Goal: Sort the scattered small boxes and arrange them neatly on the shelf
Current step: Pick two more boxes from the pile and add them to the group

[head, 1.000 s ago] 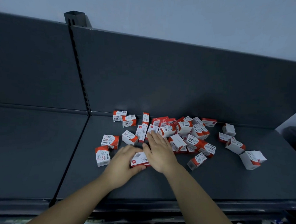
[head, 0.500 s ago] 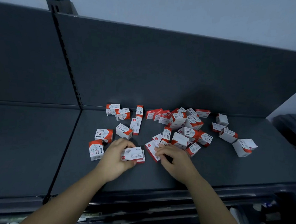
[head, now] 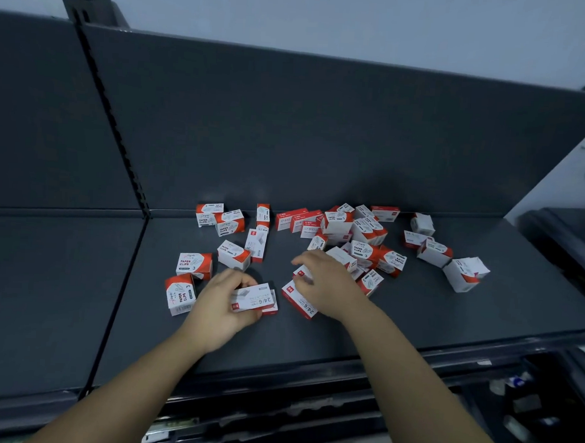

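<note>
The left hand (head: 219, 307) grips a stack of flat white-and-red cardboard boxes (head: 255, 299) printed 24/6. Its fingers (head: 244, 279) curl over the far edge and the thumb sits at the near one. The stack is low over the front part of the dark grey metal shelf (head: 448, 327); whether it rests there or is just lifted cannot be told.

The right hand (head: 328, 286) hovers palm down just to the right of the stack. Beneath it lies a loose flat box (head: 297, 303) of the same 24/6 kind, on the shelf. Its long axis slants from far-left to near-right, and its left end pokes out from under the hand towards the stack. The right fingers bend down onto this box and onto a second small box (head: 300, 273) just behind it. Motion blur hides whether they have closed on either.

The loose flat box therefore lies between the two hands, directly under the right one and just beside the stack. The right hand is plainly the nearer. Joining it to the stack would probably mean a short carry leftward and a turn to line up the long axes.

Squarer white-and-red paper-clip boxes (head: 194, 265) sit left of the left hand. An unsorted heap of mixed boxes (head: 361, 245) lies behind the right hand.
</note>
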